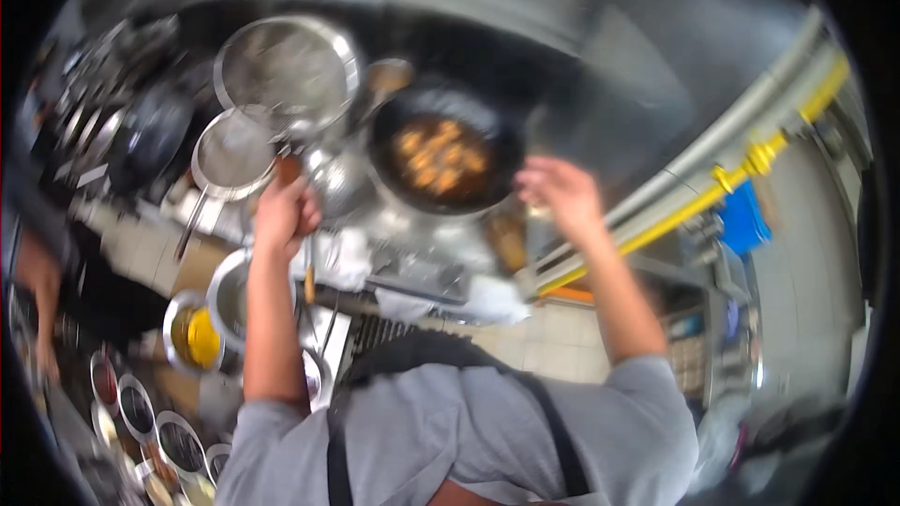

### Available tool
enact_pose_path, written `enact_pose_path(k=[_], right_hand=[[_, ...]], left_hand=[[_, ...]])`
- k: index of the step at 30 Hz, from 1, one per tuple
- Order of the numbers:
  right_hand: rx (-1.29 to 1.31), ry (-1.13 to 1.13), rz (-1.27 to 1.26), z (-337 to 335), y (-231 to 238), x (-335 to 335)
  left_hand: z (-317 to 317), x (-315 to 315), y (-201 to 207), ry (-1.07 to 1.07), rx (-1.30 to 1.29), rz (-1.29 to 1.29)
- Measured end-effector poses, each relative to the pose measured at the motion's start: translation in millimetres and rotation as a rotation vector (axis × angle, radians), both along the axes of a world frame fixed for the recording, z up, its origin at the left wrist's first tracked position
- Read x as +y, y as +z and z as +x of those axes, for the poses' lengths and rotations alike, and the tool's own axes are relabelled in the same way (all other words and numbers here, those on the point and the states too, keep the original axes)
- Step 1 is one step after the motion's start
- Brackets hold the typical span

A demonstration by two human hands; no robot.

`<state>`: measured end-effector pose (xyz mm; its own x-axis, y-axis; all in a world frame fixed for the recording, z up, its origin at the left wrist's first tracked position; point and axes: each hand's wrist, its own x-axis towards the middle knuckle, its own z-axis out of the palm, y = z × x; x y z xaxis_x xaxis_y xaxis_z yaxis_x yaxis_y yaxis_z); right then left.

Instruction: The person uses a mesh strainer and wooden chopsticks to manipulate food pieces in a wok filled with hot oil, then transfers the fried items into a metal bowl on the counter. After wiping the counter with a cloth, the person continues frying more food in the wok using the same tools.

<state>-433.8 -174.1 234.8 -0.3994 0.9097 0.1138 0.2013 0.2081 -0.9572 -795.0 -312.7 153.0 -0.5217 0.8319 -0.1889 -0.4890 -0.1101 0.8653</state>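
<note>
My left hand [287, 214] is closed around a brown wooden handle [289, 169]. Its metal end blurs into the strainers behind, so the tool's kind is unclear. Just above and left of that hand is a round mesh strainer [234, 155] with a long handle. A larger round strainer [286, 70] lies beyond it. On the stove, a dark wok [389, 187] holds browned food pieces [441, 157] in dark liquid or oil. At the wok's right edge, my right hand [562, 192] has its fingers bent together. Motion blur hides whatever they may hold.
A yellow gas pipe [656, 234] runs along the right. Steel bowls, one with yellow liquid [202, 337], and several containers [178, 440] stand at the lower left. Another person's arm [39, 286] shows at the far left. White cloths [497, 300] lie along the stove front.
</note>
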Motion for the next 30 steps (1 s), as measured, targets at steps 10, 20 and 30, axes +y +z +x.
enact_pose_path(k=[10, 20, 30], right_hand=[[-0.301, 0.623, -0.347, 79.2, -148.7, -12.1], [-0.632, 0.887, -0.406, 67.5, -212.8, -65.9], [-0.873, 1.212, -0.168, -32.4, -225.1, -173.7]], left_hand=[[-114.6, -17.5, -51.6, 0.116, -0.178, -0.229], [93.3, -140.4, -31.0, 0.815, 1.198, -0.486], [291.5, -609.3, -201.6, 1.515, 0.727, -1.787]])
